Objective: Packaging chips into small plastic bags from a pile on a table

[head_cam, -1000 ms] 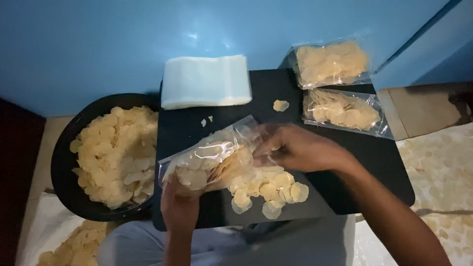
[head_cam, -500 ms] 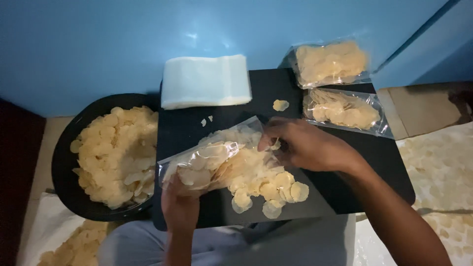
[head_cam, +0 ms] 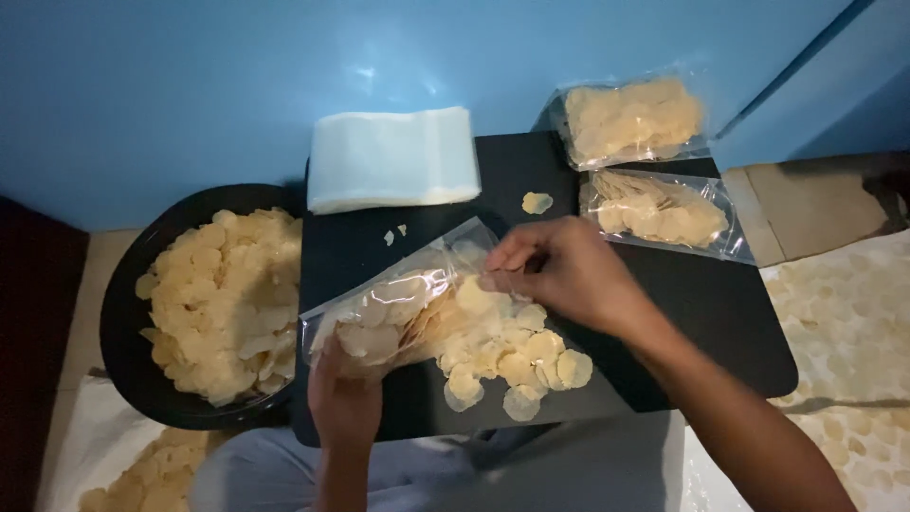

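View, head camera: we look straight down on a low black table (head_cam: 720, 313) set against a blue wall.
Left hand (head_cam: 343, 403): lower centre of the frame; we find it clamped on the bottom end of a clear plastic bag (head_cam: 403, 303), holding it tilted with the mouth toward the right.
Right hand (head_cam: 569, 270): centre of the frame; fingers pinched together on pale round crackers at the bag's mouth. Hands stand apart, one at each end of the bag.
Bag contents: partly filled with crackers, as far as the glare lets us tell.
Loose crackers (head_cam: 512, 356): a heap on the table just below the right hand, touching the bag's mouth.
Black bowl (head_cam: 128, 313): left of the frame, beside the table, heaped with the same crackers.
Filled bags (head_cam: 645, 161): two, upper right of the frame, lying one below the other on the table; whether sealed we cannot tell.
Empty bags (head_cam: 393, 156): a flat stack, upper centre, well apart from the hands.
Stray cracker (head_cam: 536, 202): alone, above the right hand.
Step in hand, our judgement: filling the bag by the handful; it appears mid-way.
Next move calls for, our judgement: the left hand keeping the mouth wide while the right slides its crackers in without snapping them.
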